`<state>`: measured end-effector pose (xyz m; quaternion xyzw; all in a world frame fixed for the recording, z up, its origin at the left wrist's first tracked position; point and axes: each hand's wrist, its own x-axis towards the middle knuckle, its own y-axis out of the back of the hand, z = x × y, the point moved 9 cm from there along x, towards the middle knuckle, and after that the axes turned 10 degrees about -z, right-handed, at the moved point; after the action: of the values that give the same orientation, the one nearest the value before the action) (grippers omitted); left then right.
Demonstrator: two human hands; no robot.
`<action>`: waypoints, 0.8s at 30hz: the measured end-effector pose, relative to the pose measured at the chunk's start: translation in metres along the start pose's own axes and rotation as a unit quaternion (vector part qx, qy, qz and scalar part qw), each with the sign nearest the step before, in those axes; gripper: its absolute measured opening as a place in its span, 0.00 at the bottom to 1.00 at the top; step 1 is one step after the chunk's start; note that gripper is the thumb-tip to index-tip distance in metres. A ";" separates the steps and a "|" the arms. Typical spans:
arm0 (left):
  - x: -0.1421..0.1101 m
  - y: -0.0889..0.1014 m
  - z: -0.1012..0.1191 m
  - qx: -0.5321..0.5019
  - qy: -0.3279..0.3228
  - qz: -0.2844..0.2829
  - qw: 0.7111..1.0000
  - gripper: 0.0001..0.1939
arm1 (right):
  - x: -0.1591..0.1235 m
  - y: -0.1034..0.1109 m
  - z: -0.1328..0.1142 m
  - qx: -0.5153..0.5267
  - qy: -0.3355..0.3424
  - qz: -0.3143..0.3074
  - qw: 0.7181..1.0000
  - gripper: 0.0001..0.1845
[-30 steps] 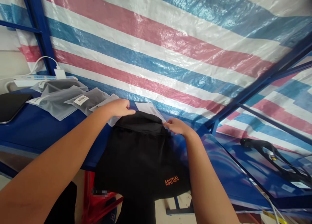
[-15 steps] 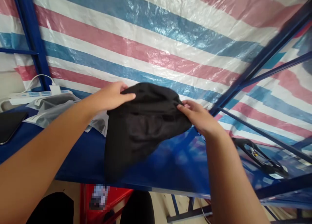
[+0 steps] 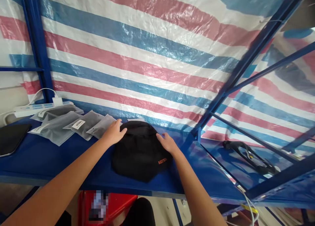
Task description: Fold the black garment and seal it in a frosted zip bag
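Observation:
A soft black fabric bag (image 3: 140, 150) with orange lettering near its lower right lies spread on the blue tabletop (image 3: 93, 163). Its exact kind is hard to make out. My left hand (image 3: 114, 132) holds the upper left edge, thumb on the near side and the other fingers partly hidden. At the upper right edge, my right hand (image 3: 166, 141) grips the cloth between thumb and fingers.
Several frosted zip bags (image 3: 85, 124) with dark contents lie left of the black fabric. Further left are a black tablet-like device (image 3: 13, 137) and a white power strip (image 3: 36, 108). Blue metal frame bars (image 3: 226, 94) rise at right, with a black strap-like item (image 3: 248, 157) beyond.
The black fabric bag has come down from above the tabletop and now lies flatter on it, its orange lettering showing. Both hands came down with it, keeping hold of its upper edge.

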<state>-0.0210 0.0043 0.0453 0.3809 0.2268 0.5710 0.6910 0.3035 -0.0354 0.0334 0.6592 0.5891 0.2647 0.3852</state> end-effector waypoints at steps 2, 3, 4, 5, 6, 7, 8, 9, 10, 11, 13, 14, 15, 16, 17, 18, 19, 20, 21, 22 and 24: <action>-0.042 -0.003 0.002 0.003 0.002 -0.051 0.999 0.32 | -0.024 -0.001 0.026 -0.022 -0.018 -0.019 0.999 0.30; -0.064 -0.010 -0.001 -0.004 0.023 -0.095 0.995 0.34 | -0.036 -0.004 0.035 -0.022 -0.014 -0.041 0.999 0.27; -0.083 -0.017 -0.003 -0.011 0.035 -0.127 0.991 0.36 | -0.047 -0.006 0.041 -0.014 -0.005 -0.054 0.998 0.25; -0.100 -0.023 -0.004 -0.023 0.048 -0.141 0.989 0.38 | -0.057 -0.008 0.044 0.000 0.002 -0.058 0.998 0.23; -0.112 -0.027 -0.005 -0.041 0.054 -0.142 0.988 0.37 | -0.066 -0.009 0.045 0.020 0.006 -0.062 0.998 0.22; -0.120 -0.030 -0.005 -0.085 0.059 -0.134 0.986 0.35 | -0.073 -0.010 0.043 0.054 0.013 -0.064 0.996 0.21; -0.126 -0.030 -0.005 -0.138 0.065 -0.116 0.982 0.33 | -0.079 -0.010 0.041 0.098 0.019 -0.064 0.993 0.21; -0.130 -0.030 -0.004 -0.191 0.070 -0.102 0.974 0.31 | -0.083 -0.010 0.040 0.146 0.023 -0.063 0.987 0.21; -0.135 -0.030 -0.003 -0.239 0.076 -0.100 0.963 0.29 | -0.087 -0.009 0.041 0.184 0.023 -0.061 0.981 0.21; -0.141 -0.032 -0.001 -0.273 0.082 -0.116 0.951 0.29 | -0.090 -0.008 0.044 0.205 0.018 -0.057 0.977 0.22; -0.164 -0.038 0.006 -0.293 0.097 -0.212 0.928 0.31 | -0.097 -0.005 0.058 0.182 -0.006 -0.052 0.982 0.23; -0.179 -0.040 0.007 -0.287 0.113 -0.270 0.912 0.31 | -0.101 -0.004 0.067 0.144 -0.021 -0.054 0.988 0.24; -0.195 -0.040 0.008 -0.276 0.129 -0.317 0.898 0.31 | -0.105 -0.005 0.076 0.114 -0.034 -0.067 0.991 0.25; -0.208 -0.036 0.010 -0.268 0.126 -0.347 0.890 0.29 | -0.109 -0.006 0.083 0.097 -0.040 -0.085 0.991 0.24; -0.214 -0.030 0.014 -0.265 0.108 -0.362 0.887 0.26 | -0.112 -0.007 0.088 0.088 -0.038 -0.095 0.991 0.23; -0.214 -0.023 0.018 -0.261 0.081 -0.361 0.892 0.23 | -0.114 -0.007 0.091 0.080 -0.031 -0.101 0.991 0.23; -0.205 -0.013 0.022 -0.251 0.054 -0.333 0.907 0.21 | -0.116 -0.006 0.091 0.072 -0.021 -0.102 0.992 0.22; -0.189 -0.004 0.026 -0.235 0.025 -0.297 0.925 0.20 | -0.115 -0.006 0.090 0.061 -0.011 -0.099 0.993 0.23; -0.167 0.006 0.031 -0.215 -0.010 -0.245 0.945 0.19 | -0.113 -0.006 0.088 0.048 -0.001 -0.095 0.994 0.23; -0.140 0.015 0.037 -0.195 -0.050 -0.186 0.962 0.19 | -0.108 -0.006 0.086 0.033 0.007 -0.088 0.996 0.23; -0.081 0.019 0.054 -0.152 -0.127 -0.105 0.975 0.15 | -0.094 -0.003 0.084 0.003 0.024 -0.062 0.998 0.22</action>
<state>-0.0117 -0.0872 0.0833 0.3152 0.0867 0.4696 0.8201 0.3530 -0.1442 -0.0065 0.6157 0.6387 0.2542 0.3851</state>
